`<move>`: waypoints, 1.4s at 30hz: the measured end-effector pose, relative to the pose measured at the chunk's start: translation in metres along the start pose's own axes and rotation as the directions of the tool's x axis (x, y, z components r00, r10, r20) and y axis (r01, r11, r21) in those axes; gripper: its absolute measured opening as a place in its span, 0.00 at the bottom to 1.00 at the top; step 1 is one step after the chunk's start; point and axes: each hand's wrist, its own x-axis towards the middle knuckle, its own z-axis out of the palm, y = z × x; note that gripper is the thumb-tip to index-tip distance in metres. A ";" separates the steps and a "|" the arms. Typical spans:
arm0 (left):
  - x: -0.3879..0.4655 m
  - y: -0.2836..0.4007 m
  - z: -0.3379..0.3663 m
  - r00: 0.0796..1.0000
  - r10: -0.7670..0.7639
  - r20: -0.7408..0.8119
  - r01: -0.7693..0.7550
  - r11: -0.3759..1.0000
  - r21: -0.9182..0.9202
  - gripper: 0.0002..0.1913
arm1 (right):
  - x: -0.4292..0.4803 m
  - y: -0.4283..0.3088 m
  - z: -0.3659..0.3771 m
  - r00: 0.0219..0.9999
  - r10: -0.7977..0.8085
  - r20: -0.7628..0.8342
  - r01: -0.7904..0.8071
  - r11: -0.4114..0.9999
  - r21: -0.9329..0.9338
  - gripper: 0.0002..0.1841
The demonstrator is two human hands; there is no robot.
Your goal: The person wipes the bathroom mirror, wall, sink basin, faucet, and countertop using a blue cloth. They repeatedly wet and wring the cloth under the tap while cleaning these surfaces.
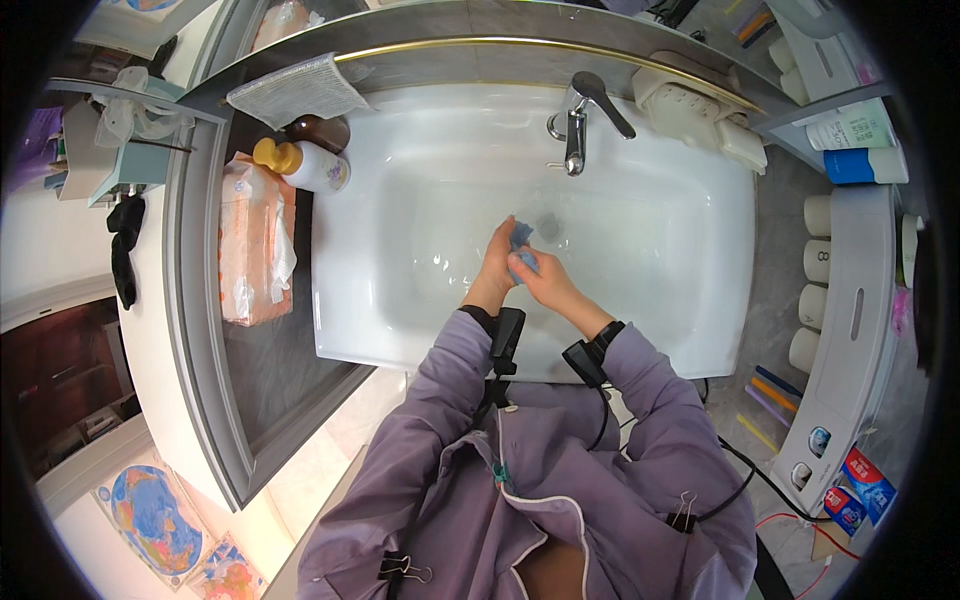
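Both hands meet over the basin of a white washbasin (pixel 645 292). My left hand (pixel 495 259) is wrapped round one side of a small blue cloth (pixel 520 235), with part of the bunched cloth showing above the fingers. From the other side, my right hand (pixel 546 277) pinches the same cloth between thumb and fingers. Just beyond them lies the round drain (pixel 550 227). A chrome tap (pixel 576 135) stands at the back rim, its lever turned to the right; whether water runs cannot be told.
Left of the basin are a white pump bottle with a yellow top (pixel 315 163), a brown bottle (pixel 321 133) and an orange tissue pack (pixel 255 244). A mesh cloth (pixel 296 91) hangs from a gold rail (pixel 480 42). On the right is a white wall rack (pixel 844 322) with several cups.
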 end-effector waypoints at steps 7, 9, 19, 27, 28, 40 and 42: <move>-0.014 -0.005 -0.014 0.989 0.143 -0.039 -0.138 0.984 0.112 0.16 | 0.019 -0.005 0.014 0.998 0.029 -0.054 -0.052 0.864 -0.501 0.23; -0.020 -0.008 -0.012 0.974 0.138 -0.179 -0.095 0.969 0.226 0.17 | 0.028 0.009 0.019 0.994 0.027 -0.104 -0.080 0.831 -0.550 0.22; -0.062 0.037 -0.051 0.873 0.472 0.118 -0.320 0.374 0.871 0.25 | 0.010 0.068 -0.072 0.973 0.187 -0.132 -0.193 0.981 -0.035 0.31; -0.056 0.031 -0.053 0.886 0.453 -0.100 0.029 0.160 0.987 0.37 | 0.002 0.116 -0.071 0.851 0.036 -0.524 -0.284 0.870 -0.402 0.38; -0.048 0.031 -0.053 0.908 0.416 -0.040 -0.038 0.177 0.983 0.38 | 0.005 0.121 -0.061 0.827 0.045 -0.561 -0.344 0.829 -0.441 0.41; 0.024 -0.028 -0.009 0.993 0.116 0.026 -0.118 0.923 0.367 0.37 | 0.056 0.074 0.017 0.973 0.076 -0.217 -0.100 0.990 -0.101 0.30; 0.016 -0.003 -0.009 0.996 0.080 0.046 -0.083 0.995 0.060 0.33 | 0.048 0.057 0.017 0.981 0.020 -0.196 -0.010 0.999 0.050 0.27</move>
